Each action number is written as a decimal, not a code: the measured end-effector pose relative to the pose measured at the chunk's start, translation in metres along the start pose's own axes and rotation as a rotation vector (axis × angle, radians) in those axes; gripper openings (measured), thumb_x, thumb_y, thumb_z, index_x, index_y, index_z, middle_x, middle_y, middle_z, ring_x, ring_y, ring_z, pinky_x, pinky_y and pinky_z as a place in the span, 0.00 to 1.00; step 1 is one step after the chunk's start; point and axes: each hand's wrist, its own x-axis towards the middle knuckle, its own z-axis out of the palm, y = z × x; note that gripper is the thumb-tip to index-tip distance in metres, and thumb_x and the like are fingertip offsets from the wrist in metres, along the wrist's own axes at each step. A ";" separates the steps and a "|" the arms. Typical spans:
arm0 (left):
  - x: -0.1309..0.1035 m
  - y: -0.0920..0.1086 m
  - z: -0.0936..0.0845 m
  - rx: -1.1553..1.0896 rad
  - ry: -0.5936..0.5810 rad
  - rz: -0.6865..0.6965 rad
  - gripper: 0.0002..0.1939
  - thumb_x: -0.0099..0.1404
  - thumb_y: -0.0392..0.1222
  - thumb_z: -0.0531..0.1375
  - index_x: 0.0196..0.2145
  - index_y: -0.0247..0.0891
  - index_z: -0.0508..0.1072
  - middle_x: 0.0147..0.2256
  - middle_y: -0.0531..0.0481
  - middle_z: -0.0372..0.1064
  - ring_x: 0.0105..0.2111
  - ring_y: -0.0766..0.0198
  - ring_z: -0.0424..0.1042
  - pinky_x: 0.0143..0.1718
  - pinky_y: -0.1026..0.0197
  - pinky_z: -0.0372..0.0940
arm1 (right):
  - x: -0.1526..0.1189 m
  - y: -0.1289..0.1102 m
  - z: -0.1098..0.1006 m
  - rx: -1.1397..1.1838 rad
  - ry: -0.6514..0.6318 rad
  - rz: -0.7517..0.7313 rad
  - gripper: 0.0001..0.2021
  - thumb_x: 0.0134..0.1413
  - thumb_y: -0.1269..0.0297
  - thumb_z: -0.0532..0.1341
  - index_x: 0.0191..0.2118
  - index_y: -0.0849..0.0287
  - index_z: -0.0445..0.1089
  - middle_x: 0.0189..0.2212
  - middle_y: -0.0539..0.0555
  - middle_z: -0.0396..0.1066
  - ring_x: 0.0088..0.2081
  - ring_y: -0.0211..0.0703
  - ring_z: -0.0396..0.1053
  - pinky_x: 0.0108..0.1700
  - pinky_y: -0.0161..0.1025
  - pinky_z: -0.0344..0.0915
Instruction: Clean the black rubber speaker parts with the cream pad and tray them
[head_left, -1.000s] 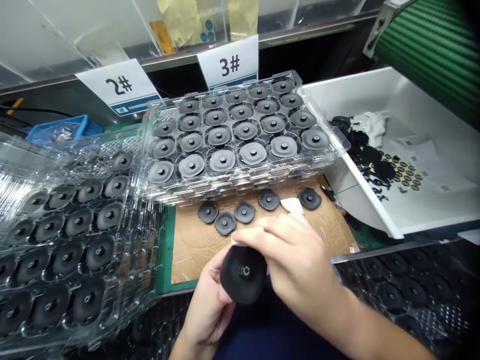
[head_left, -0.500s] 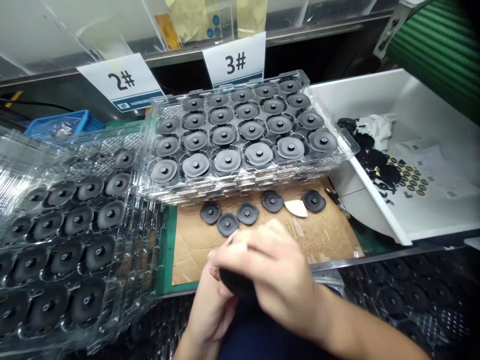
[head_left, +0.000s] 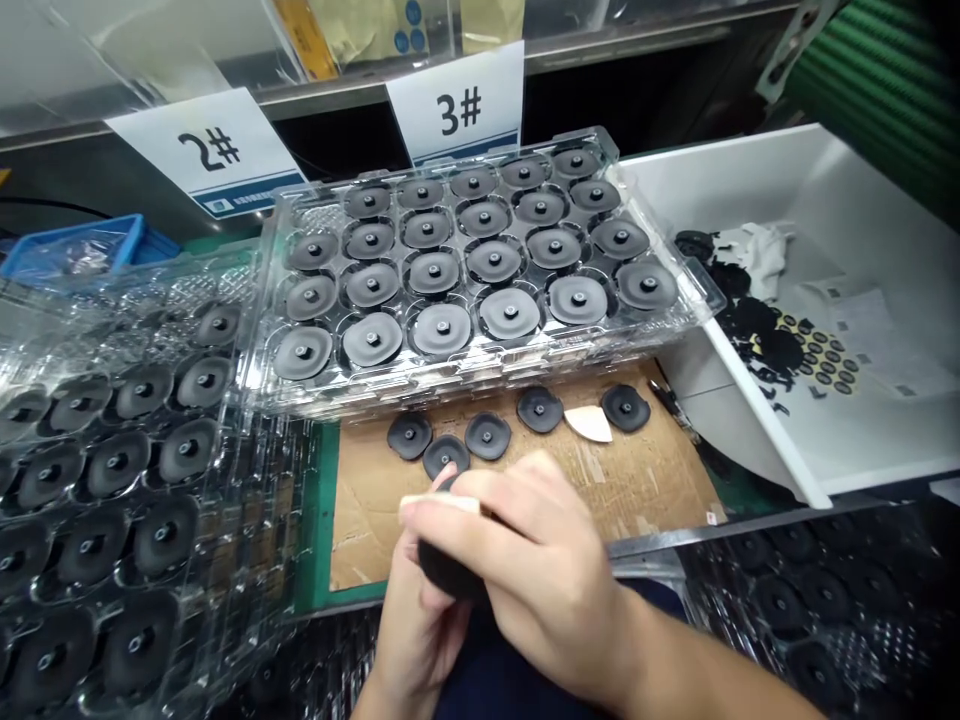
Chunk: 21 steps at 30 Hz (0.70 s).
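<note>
Close to my body, over the front edge of the bench, my left hand (head_left: 414, 625) is closed around a black disc (head_left: 448, 572), gripping it from below and the left. My right hand (head_left: 555, 575) is bent over the same disc, its fingers pinching a small cream-coloured pad (head_left: 454, 502) at the disc's upper side. Fingers cover much of the disc, and the pad shows only in part. Just beyond my hands, several loose black discs (head_left: 487, 436) with small central studs lie on a cardboard sheet (head_left: 367, 530). Among them is a cream wedge-shaped piece (head_left: 589, 423).
A stack of clear trays (head_left: 450, 375) filled with black discs stands behind the cardboard. More trays (head_left: 202, 480) are at the left. On the right a white bin (head_left: 765, 420) contains black scraps and stickers, with tweezers (head_left: 671, 405) beside it. A blue basket (head_left: 124, 250) sits back left.
The view has shifted slightly. My right hand has moved a little over the disc, and the cream pad between its fingers now shows more clearly. My left hand keeps its hold.
</note>
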 end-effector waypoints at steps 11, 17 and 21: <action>0.028 0.006 0.002 -0.230 -0.092 -0.279 0.29 0.46 0.49 0.65 0.47 0.47 0.70 0.50 0.47 0.69 0.47 0.51 0.69 0.45 0.58 0.66 | -0.087 0.101 0.017 0.079 -0.094 0.584 0.12 0.59 0.65 0.52 0.44 0.55 0.69 0.40 0.53 0.72 0.42 0.44 0.69 0.43 0.39 0.65; 0.040 -0.001 0.011 -0.348 -0.128 -0.365 0.26 0.51 0.51 0.61 0.48 0.45 0.69 0.50 0.45 0.69 0.51 0.50 0.66 0.49 0.57 0.63 | -0.112 0.110 0.032 0.116 -0.161 0.602 0.12 0.58 0.67 0.52 0.44 0.54 0.70 0.37 0.53 0.72 0.40 0.46 0.68 0.44 0.44 0.65; 0.043 -0.002 0.021 -0.319 -0.094 -0.350 0.24 0.53 0.48 0.61 0.48 0.43 0.70 0.50 0.45 0.68 0.51 0.50 0.65 0.51 0.57 0.63 | -0.089 0.111 0.017 0.163 -0.119 0.672 0.09 0.57 0.66 0.54 0.41 0.56 0.70 0.35 0.52 0.73 0.34 0.42 0.70 0.35 0.37 0.67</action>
